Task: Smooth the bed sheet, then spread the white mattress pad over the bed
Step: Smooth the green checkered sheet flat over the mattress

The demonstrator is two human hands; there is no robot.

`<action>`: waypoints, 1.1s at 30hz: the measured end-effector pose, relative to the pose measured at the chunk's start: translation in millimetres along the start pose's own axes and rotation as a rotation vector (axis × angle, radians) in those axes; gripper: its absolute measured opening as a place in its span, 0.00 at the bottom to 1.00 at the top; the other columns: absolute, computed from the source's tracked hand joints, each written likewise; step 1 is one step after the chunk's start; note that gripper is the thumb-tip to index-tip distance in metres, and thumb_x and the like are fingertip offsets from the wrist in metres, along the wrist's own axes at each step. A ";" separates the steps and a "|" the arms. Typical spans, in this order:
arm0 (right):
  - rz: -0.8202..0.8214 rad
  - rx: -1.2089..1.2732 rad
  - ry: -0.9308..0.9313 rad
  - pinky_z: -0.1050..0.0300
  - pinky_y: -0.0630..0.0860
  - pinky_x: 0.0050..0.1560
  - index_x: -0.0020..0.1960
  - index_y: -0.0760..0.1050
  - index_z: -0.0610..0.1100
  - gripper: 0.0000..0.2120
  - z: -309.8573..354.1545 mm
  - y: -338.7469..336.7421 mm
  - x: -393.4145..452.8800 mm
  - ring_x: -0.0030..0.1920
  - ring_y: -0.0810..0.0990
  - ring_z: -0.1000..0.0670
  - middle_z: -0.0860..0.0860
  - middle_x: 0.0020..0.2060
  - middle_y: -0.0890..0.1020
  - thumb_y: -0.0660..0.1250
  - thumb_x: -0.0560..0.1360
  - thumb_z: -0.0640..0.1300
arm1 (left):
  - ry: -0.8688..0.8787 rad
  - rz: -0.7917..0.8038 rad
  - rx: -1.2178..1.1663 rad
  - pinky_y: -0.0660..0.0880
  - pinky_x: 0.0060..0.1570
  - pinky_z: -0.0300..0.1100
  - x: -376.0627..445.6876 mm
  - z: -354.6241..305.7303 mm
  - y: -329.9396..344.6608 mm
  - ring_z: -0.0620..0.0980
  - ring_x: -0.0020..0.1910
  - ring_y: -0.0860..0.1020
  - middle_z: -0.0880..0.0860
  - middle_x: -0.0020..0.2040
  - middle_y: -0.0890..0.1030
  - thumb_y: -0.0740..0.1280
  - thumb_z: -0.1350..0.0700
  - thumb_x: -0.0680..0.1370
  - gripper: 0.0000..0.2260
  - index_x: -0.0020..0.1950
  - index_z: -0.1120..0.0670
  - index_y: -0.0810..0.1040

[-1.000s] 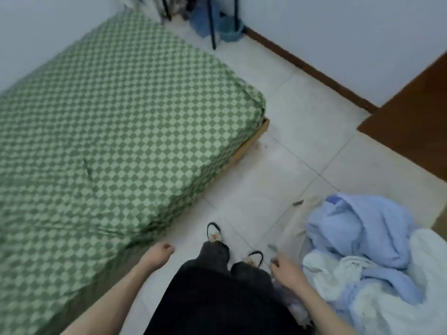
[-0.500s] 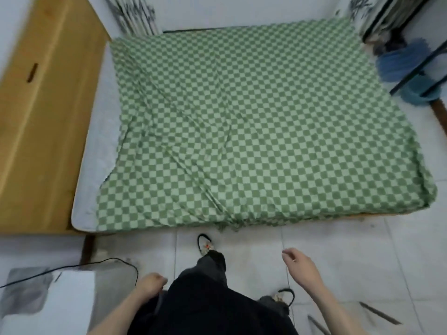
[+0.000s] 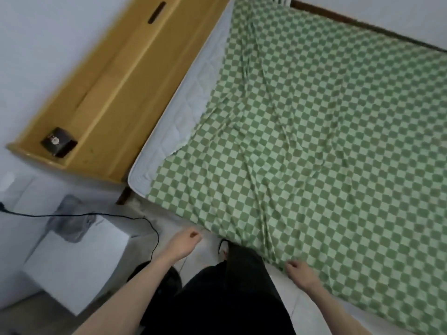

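I stood at the bed's near edge, my right hand (image 3: 298, 274) loosely curled on the wrinkled bed sheet (image 3: 314, 146) there to smooth it, left hand (image 3: 182, 243) slack, holding nothing

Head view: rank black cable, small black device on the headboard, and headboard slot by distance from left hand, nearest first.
From the left hand:
1. Black cable, on the floor just to its left.
2. Small black device, near end of the wooden headboard.
3. Headboard slot, far end, top of frame.

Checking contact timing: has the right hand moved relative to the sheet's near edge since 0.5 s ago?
Yes. The right hand was over the floor tiles, apart from the checkered sheet; now its fingers reach the sheet's near edge. Grasp unclear.
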State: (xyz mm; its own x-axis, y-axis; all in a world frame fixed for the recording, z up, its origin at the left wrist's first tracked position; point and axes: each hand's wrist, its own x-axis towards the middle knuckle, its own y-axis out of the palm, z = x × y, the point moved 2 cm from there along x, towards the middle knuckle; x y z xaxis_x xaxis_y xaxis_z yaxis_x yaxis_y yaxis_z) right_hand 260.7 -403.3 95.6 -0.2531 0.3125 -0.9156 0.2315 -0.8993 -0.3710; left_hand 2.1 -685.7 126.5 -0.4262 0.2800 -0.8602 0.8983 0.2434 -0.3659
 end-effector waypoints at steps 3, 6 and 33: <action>0.022 -0.117 -0.065 0.53 0.76 0.52 0.50 0.80 0.40 0.14 72.7 -37.0 43.8 0.49 0.81 0.45 0.44 0.48 0.84 0.60 0.83 0.46 | -0.139 -0.025 -0.063 0.71 0.46 0.46 18.0 32.1 -25.7 0.50 0.40 0.74 0.54 0.42 0.77 0.61 0.52 0.84 0.11 0.45 0.54 0.77; 0.043 -0.263 -0.102 0.56 0.74 0.54 0.59 0.80 0.40 0.15 154.2 -68.7 75.7 0.56 0.81 0.45 0.45 0.56 0.83 0.58 0.84 0.47 | -0.239 -0.034 -0.140 0.74 0.50 0.45 36.2 61.3 -53.0 0.54 0.48 0.80 0.56 0.49 0.82 0.62 0.51 0.84 0.12 0.54 0.57 0.81; -0.329 -1.201 -0.614 0.43 0.75 0.45 0.67 0.65 0.40 0.17 634.1 81.4 376.4 0.51 0.80 0.38 0.40 0.62 0.69 0.63 0.80 0.37 | -0.181 -0.287 -0.051 0.68 0.44 0.46 356.7 267.7 -155.6 0.56 0.48 0.76 0.53 0.53 0.74 0.66 0.49 0.82 0.09 0.50 0.54 0.73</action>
State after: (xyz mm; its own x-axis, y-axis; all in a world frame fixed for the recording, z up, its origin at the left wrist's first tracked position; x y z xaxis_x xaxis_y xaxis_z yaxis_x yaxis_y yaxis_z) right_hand -411.3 -552.8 -180.7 -0.7488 -0.0084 -0.6627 0.6589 0.0976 -0.7458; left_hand -261.0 -872.4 -218.5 -0.6309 0.0250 -0.7755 0.7360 0.3357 -0.5879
